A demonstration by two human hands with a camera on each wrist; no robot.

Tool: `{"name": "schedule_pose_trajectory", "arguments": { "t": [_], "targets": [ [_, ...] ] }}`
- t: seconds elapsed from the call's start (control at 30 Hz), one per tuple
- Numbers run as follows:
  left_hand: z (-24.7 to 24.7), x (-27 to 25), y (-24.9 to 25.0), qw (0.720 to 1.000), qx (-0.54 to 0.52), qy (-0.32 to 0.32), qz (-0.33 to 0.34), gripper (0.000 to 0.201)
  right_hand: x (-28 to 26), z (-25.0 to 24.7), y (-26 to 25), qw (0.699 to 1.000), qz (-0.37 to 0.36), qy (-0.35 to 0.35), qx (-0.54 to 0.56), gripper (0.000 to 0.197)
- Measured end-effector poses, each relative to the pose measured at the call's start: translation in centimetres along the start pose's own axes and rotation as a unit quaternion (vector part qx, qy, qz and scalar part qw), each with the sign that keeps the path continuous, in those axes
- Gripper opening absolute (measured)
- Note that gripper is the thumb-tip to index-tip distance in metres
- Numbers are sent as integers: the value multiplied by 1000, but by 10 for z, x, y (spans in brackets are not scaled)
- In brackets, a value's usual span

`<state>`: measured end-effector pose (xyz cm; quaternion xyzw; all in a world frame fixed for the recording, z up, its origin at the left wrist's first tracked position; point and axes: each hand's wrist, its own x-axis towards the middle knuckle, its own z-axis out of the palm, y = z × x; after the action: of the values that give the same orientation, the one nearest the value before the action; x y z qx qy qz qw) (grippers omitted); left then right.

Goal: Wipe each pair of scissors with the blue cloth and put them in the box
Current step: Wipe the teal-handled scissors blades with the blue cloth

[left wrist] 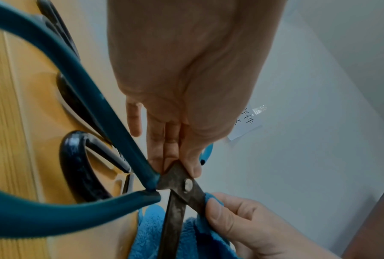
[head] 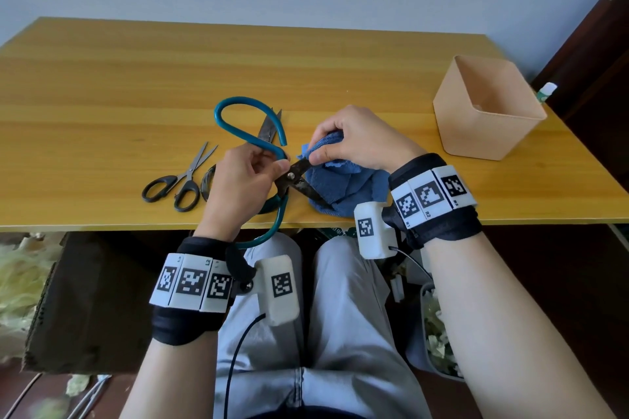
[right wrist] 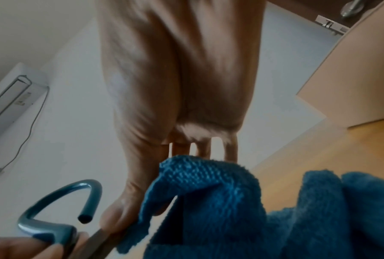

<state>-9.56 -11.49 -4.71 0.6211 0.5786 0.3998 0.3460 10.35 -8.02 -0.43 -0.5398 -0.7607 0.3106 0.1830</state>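
Large scissors with teal loop handles [head: 238, 126] and dark, stained blades are held open above the table's front edge. My left hand [head: 272, 165] pinches them at the handle base, just behind the pivot screw [left wrist: 187, 184]. My right hand [head: 321, 148] pinches a fold of the blue cloth [head: 347, 180] around the upper blade [left wrist: 197, 194]. The lower blade [head: 313, 194] lies across the bunched cloth. Small black-handled scissors [head: 177, 180] lie shut on the table to the left. A third pair with dark loop handles [head: 207, 177] and grey blades [head: 269, 127] lies under the teal ones. The box [head: 490, 112] stands far right.
The tan box is open-topped and I see nothing inside it; its wall [right wrist: 353, 78] shows beside my right hand. The wooden table [head: 136, 78] meets a pale wall at the back. A dark door stands at the right. My knees are under the front edge.
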Motion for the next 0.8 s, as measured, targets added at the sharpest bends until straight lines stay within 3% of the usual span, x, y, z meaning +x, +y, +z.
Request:
{"name": "schedule_pose_trajectory", "arguments": {
  "t": [0.2,0.37,0.43,0.53,0.6,0.8],
  "targets": [
    [1,-2,0,1000,4,-4,3,10,-4,-1,4,1000,2,2,23,12],
    [0,-3,0,1000,4,-7,6,14,-3,0,10,998,10,13,60,5],
    [1,-2,-1,1000,0,-8,-1,14,-3,6,17,991,22,83,98,5],
    [-2,-1,-6,1000,-17,-5,-25,16,-2,14,33,952,57,259,155,7],
    [-3,-1,-8,999,-37,1,-36,17,-3,15,39,935,73,303,168,8],
    [-1,-2,-6,996,-80,12,-37,14,-4,21,33,907,146,227,324,13]
  ]
}}
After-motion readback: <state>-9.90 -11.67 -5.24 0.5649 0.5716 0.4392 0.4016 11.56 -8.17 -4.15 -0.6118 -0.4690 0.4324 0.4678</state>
